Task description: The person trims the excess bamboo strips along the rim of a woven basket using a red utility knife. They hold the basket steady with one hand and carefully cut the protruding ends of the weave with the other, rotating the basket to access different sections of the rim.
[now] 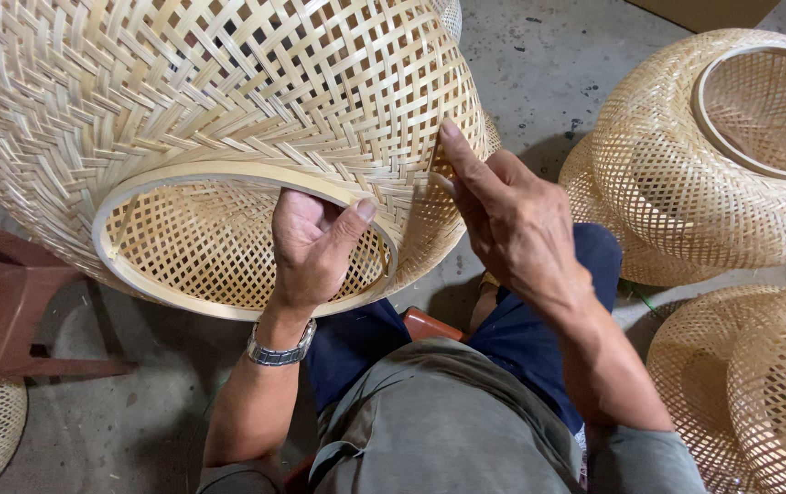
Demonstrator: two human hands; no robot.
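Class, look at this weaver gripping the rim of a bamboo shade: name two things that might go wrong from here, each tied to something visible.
1. The left hand grips the rim hoop of the woven bamboo shade while the right hand presses its side; thin strip edges might cut or splinter fingers.
2. The shade is held up over the lap, so a slip could drop it onto the concrete floor or knock the finished shades nearby.

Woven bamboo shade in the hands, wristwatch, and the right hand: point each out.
woven bamboo shade (pixel 228 91): head view, on the woven outer wall above the ring.
wristwatch (pixel 279 352): head view, on the metal band at the left wrist.
right hand (pixel 512 224): head view, on the back of the hand.
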